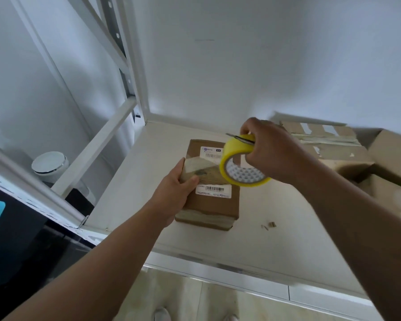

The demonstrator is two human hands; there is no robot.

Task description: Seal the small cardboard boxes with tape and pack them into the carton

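Your left hand (174, 193) grips the left edge of the small box (214, 205). Fingers wrap down the side and the thumb sits on top, pinning the end of a tape strip (204, 169).

The box lies flat on the white shelf (125, 186), about mid-shelf, long side running away from you. It has two white barcode labels on top, one (211, 152) at the far end and one (213, 189) nearer you. Tape bands wrap the near end.

Your right hand (271, 151) holds the yellow tape roll (241, 169) above the right side of the box. Fingers curl over the rim and the roll is tilted so its core faces you. The strip runs from the roll leftward across the box top to your left thumb.

A thin grey metal piece (239, 137) sticks out by your right fingers on top of the roll. Can't tell if it's a blade or scissors.

The carton (343, 158) sits on the same shelf to the right, open, with torn white tape patches on its far flap. It's partly blurred, so I can't tell what's inside. Box and carton are apart.

Small cardboard scraps (270, 225) lie on the shelf just right of the box's near corner. A round white container (50, 164) sits lower left, behind the rack frame. A shoe tip (162, 315) shows at the bottom edge.
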